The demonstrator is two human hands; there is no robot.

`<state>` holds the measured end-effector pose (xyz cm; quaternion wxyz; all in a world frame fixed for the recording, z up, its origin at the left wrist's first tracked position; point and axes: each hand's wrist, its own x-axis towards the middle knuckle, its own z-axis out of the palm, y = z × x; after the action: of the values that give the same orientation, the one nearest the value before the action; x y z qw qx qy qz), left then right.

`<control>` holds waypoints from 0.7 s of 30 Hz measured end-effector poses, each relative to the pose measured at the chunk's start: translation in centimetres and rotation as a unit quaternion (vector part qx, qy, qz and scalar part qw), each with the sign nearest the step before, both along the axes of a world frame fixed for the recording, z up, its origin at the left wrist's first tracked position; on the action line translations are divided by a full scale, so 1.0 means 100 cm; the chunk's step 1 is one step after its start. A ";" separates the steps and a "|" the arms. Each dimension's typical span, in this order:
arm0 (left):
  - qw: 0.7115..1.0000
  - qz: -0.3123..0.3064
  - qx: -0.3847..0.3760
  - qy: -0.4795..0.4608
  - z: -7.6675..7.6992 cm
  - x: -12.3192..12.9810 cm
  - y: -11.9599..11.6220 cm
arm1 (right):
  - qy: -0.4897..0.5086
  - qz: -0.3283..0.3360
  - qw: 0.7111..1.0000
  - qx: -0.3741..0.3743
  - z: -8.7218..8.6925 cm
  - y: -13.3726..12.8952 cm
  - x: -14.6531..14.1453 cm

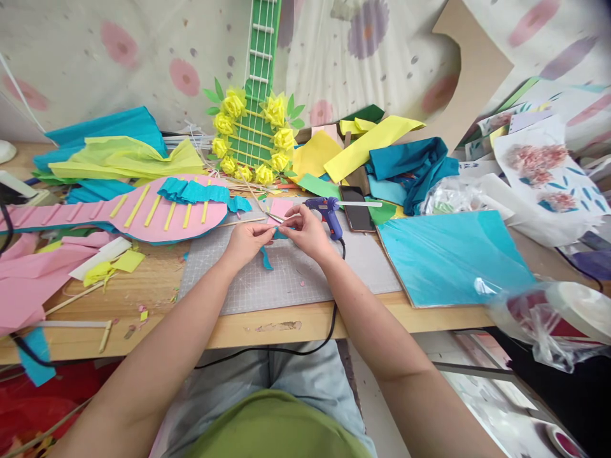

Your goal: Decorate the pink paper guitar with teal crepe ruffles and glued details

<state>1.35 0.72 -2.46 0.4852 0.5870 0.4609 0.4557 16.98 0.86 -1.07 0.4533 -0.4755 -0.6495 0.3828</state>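
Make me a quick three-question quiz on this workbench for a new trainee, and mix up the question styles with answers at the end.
1. Multiple choice: what do the left hand and right hand pinch between them?
A) a glue gun
B) a blue strip
C) a yellow flower

2. True or false: the phone lies to the right of both hands.

3. Fill in the missing colour: the upright green instrument has ____ flowers around its lower part.

Key: 1. B; 2. true; 3. yellow.
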 end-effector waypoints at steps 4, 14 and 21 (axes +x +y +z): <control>1.000 0.014 0.005 0.014 0.001 0.001 -0.001 | -0.018 -0.015 0.999 0.025 0.002 -0.002 -0.002; 0.998 0.044 -0.020 -0.027 0.002 0.004 -0.003 | -0.070 -0.036 0.993 0.088 0.007 -0.010 -0.007; 0.997 0.060 0.025 0.034 0.002 0.001 -0.002 | -0.065 -0.003 0.992 0.106 0.003 -0.011 -0.005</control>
<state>1.42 0.54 -2.24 0.4262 0.5856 0.4996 0.4752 16.43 -0.21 -0.75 0.4595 -0.4505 -0.7129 0.2789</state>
